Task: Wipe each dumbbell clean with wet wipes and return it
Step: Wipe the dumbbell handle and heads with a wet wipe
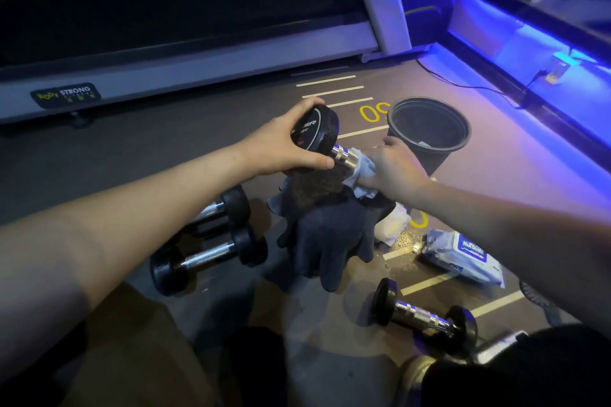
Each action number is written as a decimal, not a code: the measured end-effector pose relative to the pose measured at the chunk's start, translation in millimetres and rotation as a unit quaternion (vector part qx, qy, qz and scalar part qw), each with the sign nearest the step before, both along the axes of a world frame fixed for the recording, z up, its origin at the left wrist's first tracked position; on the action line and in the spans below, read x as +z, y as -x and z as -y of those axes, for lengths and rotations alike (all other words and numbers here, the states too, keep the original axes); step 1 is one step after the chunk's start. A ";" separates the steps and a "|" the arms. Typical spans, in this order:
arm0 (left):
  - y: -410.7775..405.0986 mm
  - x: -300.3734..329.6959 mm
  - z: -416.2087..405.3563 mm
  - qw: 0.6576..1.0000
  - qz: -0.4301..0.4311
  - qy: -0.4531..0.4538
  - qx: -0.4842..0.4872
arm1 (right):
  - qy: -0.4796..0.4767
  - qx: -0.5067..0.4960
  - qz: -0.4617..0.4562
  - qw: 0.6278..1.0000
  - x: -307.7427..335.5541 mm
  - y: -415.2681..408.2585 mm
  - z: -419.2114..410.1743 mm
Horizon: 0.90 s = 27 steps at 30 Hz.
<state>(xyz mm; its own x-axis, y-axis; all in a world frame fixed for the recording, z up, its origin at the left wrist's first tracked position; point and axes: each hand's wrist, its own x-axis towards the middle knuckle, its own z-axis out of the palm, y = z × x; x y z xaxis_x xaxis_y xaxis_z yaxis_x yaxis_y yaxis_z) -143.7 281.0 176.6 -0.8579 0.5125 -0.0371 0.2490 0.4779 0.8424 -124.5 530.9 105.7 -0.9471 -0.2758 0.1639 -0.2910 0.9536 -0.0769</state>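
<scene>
My left hand (284, 142) grips the upper black head of a dumbbell (319, 129) held tilted above the floor. My right hand (393, 168) wraps a white wet wipe (362, 165) around its chrome handle; the lower head is hidden behind that hand. Two dumbbells lie on the floor at the left, one nearer (208, 258) and one farther back (224, 205). A third dumbbell (423, 314) lies at the lower right. The wet wipes pack (463, 258) rests on the floor to the right.
Dark gloves (327, 235) lie piled under the held dumbbell, a crumpled wipe (393, 225) beside them. A black bin (429, 132) stands behind my right hand. A treadmill (198, 53) runs along the back, and a blue-lit ledge (529, 53) with a cable lines the right.
</scene>
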 end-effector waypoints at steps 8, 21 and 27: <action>2.1 4.4 12.7 0.999 0.007 0.028 -0.028 | 0.156 0.000 0.174 0.972 16.8 5.6 -15.6; -1.1 3.8 13.9 0.999 0.047 0.005 -0.013 | 0.143 -0.105 -0.002 0.984 45.1 -21.8 -33.1; -1.7 5.5 15.5 0.999 0.051 0.007 -0.012 | 0.137 -0.163 0.076 0.974 39.2 -28.2 -30.9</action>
<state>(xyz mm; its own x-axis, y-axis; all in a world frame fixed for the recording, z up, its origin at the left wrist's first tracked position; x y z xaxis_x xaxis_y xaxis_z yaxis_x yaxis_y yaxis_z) -141.9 265.6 182.2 -0.8366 0.5318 -0.1312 0.1743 0.4855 0.8567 -96.3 561.8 144.9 -0.9961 0.0790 0.0405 0.0592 0.9314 -0.3591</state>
